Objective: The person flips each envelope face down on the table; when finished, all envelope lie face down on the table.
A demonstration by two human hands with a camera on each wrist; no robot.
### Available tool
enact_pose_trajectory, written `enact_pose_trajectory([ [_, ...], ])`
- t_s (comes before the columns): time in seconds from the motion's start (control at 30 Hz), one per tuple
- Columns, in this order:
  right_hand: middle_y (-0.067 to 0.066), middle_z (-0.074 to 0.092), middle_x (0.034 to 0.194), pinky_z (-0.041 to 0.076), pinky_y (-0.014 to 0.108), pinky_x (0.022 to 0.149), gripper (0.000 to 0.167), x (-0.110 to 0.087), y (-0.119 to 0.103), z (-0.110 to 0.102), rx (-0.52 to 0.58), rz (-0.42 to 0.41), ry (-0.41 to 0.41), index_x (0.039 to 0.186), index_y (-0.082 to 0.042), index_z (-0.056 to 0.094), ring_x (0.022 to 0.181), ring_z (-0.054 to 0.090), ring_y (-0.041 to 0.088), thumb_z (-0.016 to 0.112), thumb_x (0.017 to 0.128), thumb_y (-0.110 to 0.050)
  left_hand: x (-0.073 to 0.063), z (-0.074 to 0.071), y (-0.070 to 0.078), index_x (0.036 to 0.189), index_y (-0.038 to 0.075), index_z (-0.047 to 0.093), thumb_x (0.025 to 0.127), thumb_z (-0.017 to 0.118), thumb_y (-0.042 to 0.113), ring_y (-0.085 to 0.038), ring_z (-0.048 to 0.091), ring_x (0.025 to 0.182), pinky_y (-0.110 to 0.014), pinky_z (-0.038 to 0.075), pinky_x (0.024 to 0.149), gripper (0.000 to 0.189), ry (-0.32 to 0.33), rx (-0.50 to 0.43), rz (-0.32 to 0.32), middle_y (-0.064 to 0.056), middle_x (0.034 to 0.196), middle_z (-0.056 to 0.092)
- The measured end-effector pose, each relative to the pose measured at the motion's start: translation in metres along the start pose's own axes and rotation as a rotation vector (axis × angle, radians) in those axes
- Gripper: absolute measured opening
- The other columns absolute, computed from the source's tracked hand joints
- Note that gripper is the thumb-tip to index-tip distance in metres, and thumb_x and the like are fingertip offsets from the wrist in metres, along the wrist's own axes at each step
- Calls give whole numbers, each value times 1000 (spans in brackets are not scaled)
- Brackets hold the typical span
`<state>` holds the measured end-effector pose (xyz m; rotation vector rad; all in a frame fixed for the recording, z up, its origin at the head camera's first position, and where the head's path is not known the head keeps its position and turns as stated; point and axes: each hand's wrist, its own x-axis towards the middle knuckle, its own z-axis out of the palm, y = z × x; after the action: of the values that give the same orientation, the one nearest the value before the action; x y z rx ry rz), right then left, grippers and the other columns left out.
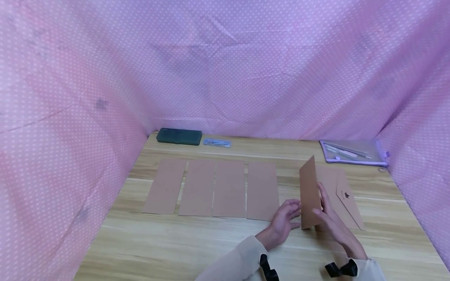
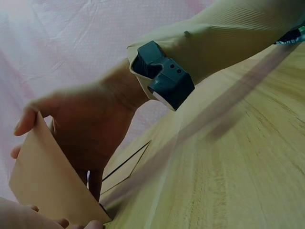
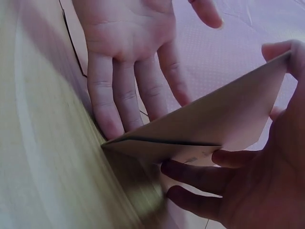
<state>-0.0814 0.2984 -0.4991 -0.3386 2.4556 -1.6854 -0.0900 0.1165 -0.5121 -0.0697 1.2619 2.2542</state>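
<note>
Okay, watching through the head feed from my end, I have a brown envelope [image 1: 308,199] standing on its long edge on the wood-grain table [image 1: 175,249], and I take it as the centre of my clock, with twelve pointing away from the person. At between four and five is the right hand [image 1: 335,224]; I read it as pinching the envelope, the thumb hooked over the top edge near the close corner and the fingers along the right-hand face, as both wrist feeds bear out. At between seven and eight is the left hand [image 1: 281,222], its fingers extended rather than wrapped, palm toward the envelope and tips at its lower part; how firmly they press, I cannot tell. My right wrist feed also shows a thin dark gap running along the envelope's lower part. At three o'clock, just beside it, a second envelope [image 1: 327,181] lies flat, its pointed flap bearing a small dark crown print [image 1: 347,195]. Toward nine I count four brown paper rectangles [image 1: 229,189] laid side by side in a row, the nearest one reaching the left hand in my head feed. Around ten, by the table's far edge, I see a dark green case [image 1: 179,136] and a small blue packet [image 1: 217,143] just beside it. At between one and two lies a purple-edged clear pouch [image 1: 376,150] with slim pens [image 1: 342,151] inside.
</note>
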Motion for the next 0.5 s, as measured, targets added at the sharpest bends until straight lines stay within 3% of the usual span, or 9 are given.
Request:
enact_pose_trajectory([
  [0.03, 9, -20, 169, 2, 81, 107, 76, -1, 1, -1, 19, 0, 6, 161, -27, -12, 146, -9, 54, 37, 104, -10, 0, 0, -1, 135, -1, 46, 95, 45, 26, -31, 43, 132, -62, 35, 108, 49, 0, 0, 0, -19, 143, 48],
  [0.1, 1, -21, 169, 3, 60, 123, 74, -5, 3, -2, 47, -6, 9, 161, -28, -10, 148, -12, 46, 35, 104, -10, 0, 0, -2, 135, -2, 46, 95, 46, 25, -33, 42, 133, -63, 35, 109, 48, -1, -3, 0, -20, 144, 47],
  [0.13, -2, -21, 169, 8, 43, 127, 74, -6, 4, -3, 60, -15, 5, 161, -28, -10, 150, -12, 41, 33, 104, -10, 0, 1, -2, 135, -2, 46, 94, 46, 25, -33, 42, 134, -63, 36, 108, 49, -1, -3, 0, -20, 144, 47],
  [0.2, -7, -17, 169, 23, 21, 119, 73, -9, 7, -4, 85, -49, 2, 161, -26, -9, 154, 0, 20, 32, 103, -6, 0, 1, -3, 134, -3, 46, 94, 47, 24, -34, 41, 136, -63, 37, 108, 48, 2, -5, -1, -21, 145, 47],
  [0.27, -13, -9, 168, 30, 5, 102, 74, -11, 10, -5, 130, -90, -1, 162, -22, -7, 148, 17, 2, 30, 101, -1, 0, 1, -3, 134, -3, 46, 94, 47, 23, -35, 41, 137, -64, 37, 109, 48, 6, -2, -1, -21, 145, 47],
  [0.37, -18, 1, 164, 31, 2, 98, 75, -12, 15, -7, 207, -152, 27, 162, -13, -2, 132, 28, -16, 31, 97, 8, 0, 0, -4, 134, -5, 46, 94, 48, 23, -36, 42, 137, -63, 38, 108, 49, 13, 8, -1, -22, 145, 48],
  [0.5, -21, 14, 160, 33, 3, 99, 81, -16, 20, -10, 221, -129, 89, 162, -12, 2, 128, 35, -17, 38, 95, 14, 0, -2, -5, 133, -5, 46, 93, 50, 22, -33, 45, 133, -62, 40, 107, 49, 20, 26, 3, -22, 144, 49],
])
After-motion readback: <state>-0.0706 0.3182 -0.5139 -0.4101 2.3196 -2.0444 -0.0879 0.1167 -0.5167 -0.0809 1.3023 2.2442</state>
